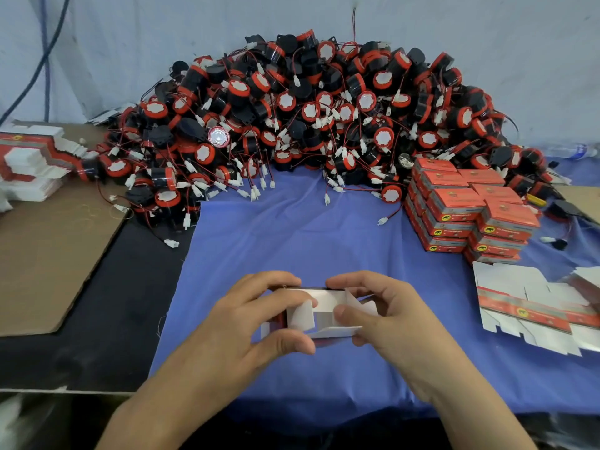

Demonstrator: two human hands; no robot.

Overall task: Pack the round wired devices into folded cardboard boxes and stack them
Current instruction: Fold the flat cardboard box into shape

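Observation:
Both hands hold a small cardboard box (324, 315) above the blue cloth (292, 241), its white inner flaps standing open toward me. My left hand (259, 316) grips its left end, thumb under the near edge. My right hand (383, 310) grips the right end, with the thumb on an inner flap. A huge heap of round black-and-red wired devices (308, 125) with white plugs fills the back of the table. Closed red boxes (467, 206) are stacked at the right. I cannot see a device inside the held box.
Flat unfolded box blanks (532, 313) lie at the right near my right hand. More flat blanks (32, 160) are piled at the far left on a brown cardboard sheet (48, 254). A loose white plug (171, 243) lies on the dark table edge.

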